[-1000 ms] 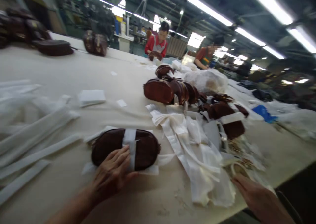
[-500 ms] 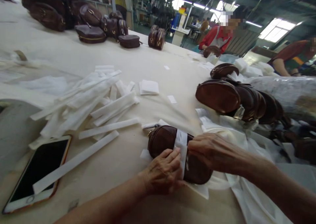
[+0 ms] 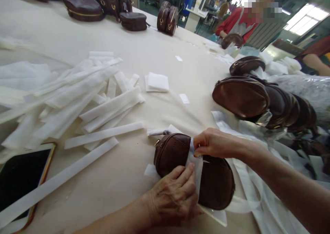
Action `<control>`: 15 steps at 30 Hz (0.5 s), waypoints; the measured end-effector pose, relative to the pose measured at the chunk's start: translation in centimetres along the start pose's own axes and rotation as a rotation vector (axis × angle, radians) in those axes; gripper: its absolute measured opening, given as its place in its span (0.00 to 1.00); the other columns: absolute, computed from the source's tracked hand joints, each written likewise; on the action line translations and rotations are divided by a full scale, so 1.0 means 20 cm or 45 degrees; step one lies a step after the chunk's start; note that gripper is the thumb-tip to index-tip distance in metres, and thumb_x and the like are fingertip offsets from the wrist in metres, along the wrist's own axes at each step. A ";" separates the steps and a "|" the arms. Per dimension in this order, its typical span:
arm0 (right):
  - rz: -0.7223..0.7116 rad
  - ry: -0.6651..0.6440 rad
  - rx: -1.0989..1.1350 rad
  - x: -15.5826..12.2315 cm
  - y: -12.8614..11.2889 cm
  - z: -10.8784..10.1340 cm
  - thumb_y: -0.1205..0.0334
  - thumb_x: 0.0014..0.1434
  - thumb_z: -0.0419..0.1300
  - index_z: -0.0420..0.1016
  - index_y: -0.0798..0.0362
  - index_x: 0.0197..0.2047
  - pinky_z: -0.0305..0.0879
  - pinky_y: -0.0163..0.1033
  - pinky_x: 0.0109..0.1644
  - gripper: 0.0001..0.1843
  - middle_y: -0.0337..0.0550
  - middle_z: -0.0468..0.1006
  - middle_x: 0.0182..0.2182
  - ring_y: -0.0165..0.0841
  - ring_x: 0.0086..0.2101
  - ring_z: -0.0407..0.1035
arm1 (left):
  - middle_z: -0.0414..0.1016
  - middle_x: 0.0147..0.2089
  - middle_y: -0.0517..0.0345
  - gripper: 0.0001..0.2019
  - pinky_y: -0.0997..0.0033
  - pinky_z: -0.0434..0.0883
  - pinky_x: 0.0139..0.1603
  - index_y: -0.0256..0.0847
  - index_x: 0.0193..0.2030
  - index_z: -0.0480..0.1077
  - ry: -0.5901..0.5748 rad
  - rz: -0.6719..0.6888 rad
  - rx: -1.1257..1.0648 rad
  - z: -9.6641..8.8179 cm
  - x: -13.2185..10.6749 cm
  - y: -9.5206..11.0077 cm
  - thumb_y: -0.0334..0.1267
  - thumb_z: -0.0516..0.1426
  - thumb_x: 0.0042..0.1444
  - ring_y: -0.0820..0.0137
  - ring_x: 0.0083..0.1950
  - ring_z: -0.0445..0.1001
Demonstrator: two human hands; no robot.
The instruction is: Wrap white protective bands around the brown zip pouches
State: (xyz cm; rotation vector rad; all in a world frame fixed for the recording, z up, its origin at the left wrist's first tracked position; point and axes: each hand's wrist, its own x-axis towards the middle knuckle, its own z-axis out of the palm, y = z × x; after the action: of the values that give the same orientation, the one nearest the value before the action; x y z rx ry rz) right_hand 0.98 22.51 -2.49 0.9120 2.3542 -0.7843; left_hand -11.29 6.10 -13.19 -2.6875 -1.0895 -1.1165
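A dark brown leather bag [image 3: 219, 182] lies on the table in front of me, with a white paper strip [image 3: 197, 172] wrapped across its middle. My left hand [image 3: 175, 194] is closed at the strip's lower part, its fingertips pressing the strip against the bag. Above it, at the bag's upper edge, my right hand [image 3: 213, 142] pinches the strip between thumb and fingers. The thumb of my left hand is hidden. A zipper with a metal ring shows at the bag's left end.
Loose white strips [image 3: 77, 93] are heaped at left, beside a phone [image 3: 23, 179]. Brown bags [image 3: 242, 98] stand in a row at right, near plastic wrapping [image 3: 306, 89]. More bags [image 3: 82, 8] are at the back. Across the table, a person in red [image 3: 232, 24] holds a bag.
My right hand has shifted from the bag's right half onto the strip. The strip now lies lower and looser over the bag. My view has tilted down slightly.
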 end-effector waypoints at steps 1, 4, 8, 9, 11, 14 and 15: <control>0.061 -0.059 0.142 0.02 0.01 0.00 0.64 0.49 0.61 0.77 0.52 0.27 0.55 0.28 0.25 0.03 0.33 0.73 0.18 0.24 0.21 0.65 | 0.73 0.46 0.43 0.13 0.57 0.64 0.56 0.33 0.37 0.70 -0.008 -0.004 0.000 0.00 0.00 0.00 0.44 0.55 0.58 0.53 0.59 0.66; 0.262 -0.098 0.398 0.06 0.07 0.01 0.61 0.42 0.65 0.72 0.54 0.26 0.55 0.28 0.19 0.07 0.32 0.71 0.16 0.26 0.17 0.65 | 0.73 0.46 0.43 0.14 0.58 0.64 0.57 0.33 0.38 0.71 -0.016 -0.011 -0.002 -0.01 0.00 0.00 0.45 0.55 0.58 0.52 0.60 0.65; 0.362 0.008 0.542 0.11 0.17 0.04 0.57 0.32 0.70 0.68 0.53 0.27 0.55 0.28 0.18 0.20 0.31 0.69 0.15 0.27 0.17 0.65 | 0.73 0.46 0.43 0.15 0.58 0.64 0.58 0.32 0.38 0.71 0.017 -0.011 -0.004 -0.01 0.01 -0.01 0.45 0.54 0.59 0.53 0.60 0.66; 0.351 0.003 0.606 0.12 0.19 0.04 0.57 0.32 0.70 0.68 0.53 0.28 0.56 0.28 0.18 0.19 0.30 0.68 0.15 0.26 0.17 0.64 | 0.73 0.46 0.43 0.15 0.58 0.64 0.57 0.32 0.38 0.71 0.022 -0.009 -0.002 -0.01 0.01 -0.01 0.45 0.54 0.59 0.53 0.59 0.66; 0.312 -0.014 0.728 0.12 0.24 0.05 0.56 0.34 0.69 0.71 0.53 0.28 0.56 0.28 0.19 0.18 0.30 0.67 0.15 0.24 0.17 0.61 | 0.73 0.46 0.44 0.15 0.59 0.64 0.57 0.33 0.37 0.70 0.027 -0.012 -0.003 -0.01 0.01 -0.01 0.45 0.54 0.59 0.54 0.59 0.67; 0.292 0.234 0.779 0.07 0.26 0.08 0.55 0.41 0.65 0.73 0.54 0.28 0.58 0.30 0.20 0.12 0.32 0.68 0.15 0.25 0.17 0.61 | 0.73 0.45 0.45 0.14 0.59 0.63 0.55 0.33 0.37 0.70 0.033 -0.014 0.000 -0.01 0.02 -0.01 0.44 0.53 0.59 0.55 0.58 0.67; 0.277 0.448 0.717 0.04 0.25 0.11 0.56 0.44 0.63 0.73 0.54 0.27 0.60 0.31 0.22 0.10 0.34 0.69 0.16 0.26 0.18 0.63 | 0.73 0.45 0.45 0.13 0.59 0.63 0.55 0.33 0.37 0.70 0.040 -0.009 0.005 -0.01 0.02 -0.01 0.44 0.53 0.59 0.55 0.58 0.68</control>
State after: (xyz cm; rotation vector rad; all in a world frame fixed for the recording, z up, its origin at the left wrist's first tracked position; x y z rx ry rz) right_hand 4.56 24.47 -6.10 1.6238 2.2890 -1.3155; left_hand -11.33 6.44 -12.83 -2.6556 -1.0958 -1.1523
